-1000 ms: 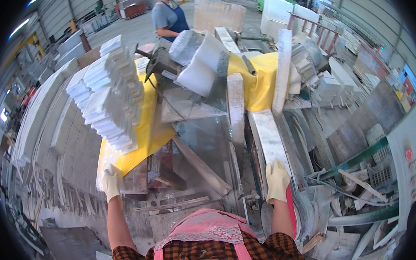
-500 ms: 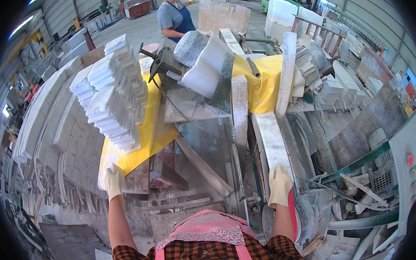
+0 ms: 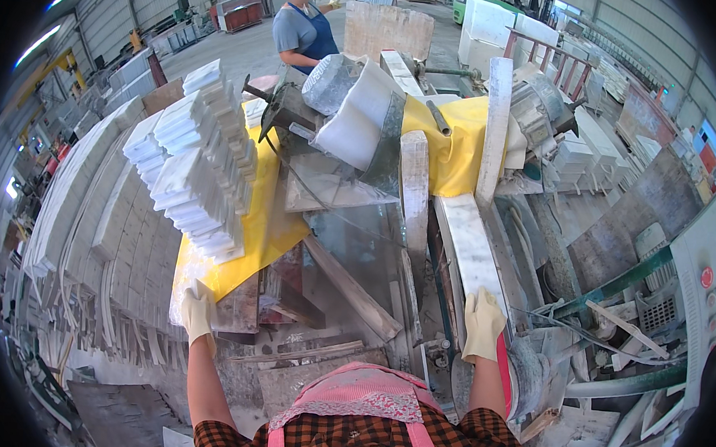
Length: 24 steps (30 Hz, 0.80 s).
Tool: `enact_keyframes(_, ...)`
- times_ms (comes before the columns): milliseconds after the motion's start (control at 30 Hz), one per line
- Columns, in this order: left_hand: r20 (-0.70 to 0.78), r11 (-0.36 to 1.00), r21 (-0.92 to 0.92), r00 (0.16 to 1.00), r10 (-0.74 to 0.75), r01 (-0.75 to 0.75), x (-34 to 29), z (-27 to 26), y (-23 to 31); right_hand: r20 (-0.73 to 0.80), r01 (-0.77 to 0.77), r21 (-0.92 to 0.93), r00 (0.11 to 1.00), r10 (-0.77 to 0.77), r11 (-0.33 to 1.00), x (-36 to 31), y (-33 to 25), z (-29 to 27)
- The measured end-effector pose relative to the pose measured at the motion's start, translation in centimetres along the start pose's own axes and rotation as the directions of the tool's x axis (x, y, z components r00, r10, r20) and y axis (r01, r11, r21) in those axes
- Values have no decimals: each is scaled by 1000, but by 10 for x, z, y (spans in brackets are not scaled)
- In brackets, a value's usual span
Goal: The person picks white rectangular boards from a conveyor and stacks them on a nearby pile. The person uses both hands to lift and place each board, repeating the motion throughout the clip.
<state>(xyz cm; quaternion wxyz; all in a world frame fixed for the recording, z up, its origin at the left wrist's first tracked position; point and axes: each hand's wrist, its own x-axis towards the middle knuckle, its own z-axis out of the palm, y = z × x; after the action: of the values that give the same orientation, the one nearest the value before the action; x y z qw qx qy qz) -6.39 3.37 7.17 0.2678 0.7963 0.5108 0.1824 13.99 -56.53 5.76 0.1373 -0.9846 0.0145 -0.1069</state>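
Note:
My left hand [image 3: 198,312], in a cream rubber glove, is closed at the near corner of a yellow sheet [image 3: 270,239]. Stacked on that sheet are several white marble strips [image 3: 202,191] with ridged edges. My right hand [image 3: 483,325], gloved alike, grips the near end of a long white marble strip [image 3: 468,233]. This strip lies lengthwise on a narrow bed, its far end running under a yellow cloth [image 3: 451,143] draped over the machine. The undersides of both hands are hidden. A red strip [image 3: 502,369] shows beside my right wrist.
Long pale stone strips [image 3: 91,218] are piled at the left. Wooden offcuts [image 3: 350,288] lie between my arms. Two upright slabs [image 3: 494,125] flank the yellow cloth. At the right is a control panel with a red button [image 3: 706,277]. A person [image 3: 303,30] stands beyond the machine.
My right hand has shifted very slightly toward me along the marble strip. My left hand stays at the sheet's corner, and the view has moved a touch.

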Motion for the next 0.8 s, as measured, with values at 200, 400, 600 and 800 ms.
enact_keyframes(200,-53,989,136,997,58,-50,-4,-5,9,-36,21,-20,999,-21,1000,-2,4,2)
enact_keyframes(400,-45,993,111,998,44,-38,1,0,-1,-16,-3,-41,1000,2,999,-9,3,0)
enact_keyframes(600,-56,994,111,998,28,-22,0,1,-1,-53,-11,-42,999,9,999,-12,1,0)
enact_keyframes(800,-33,997,77,999,-6,8,-13,-8,17,-55,-2,-24,998,0,1000,-13,6,3)
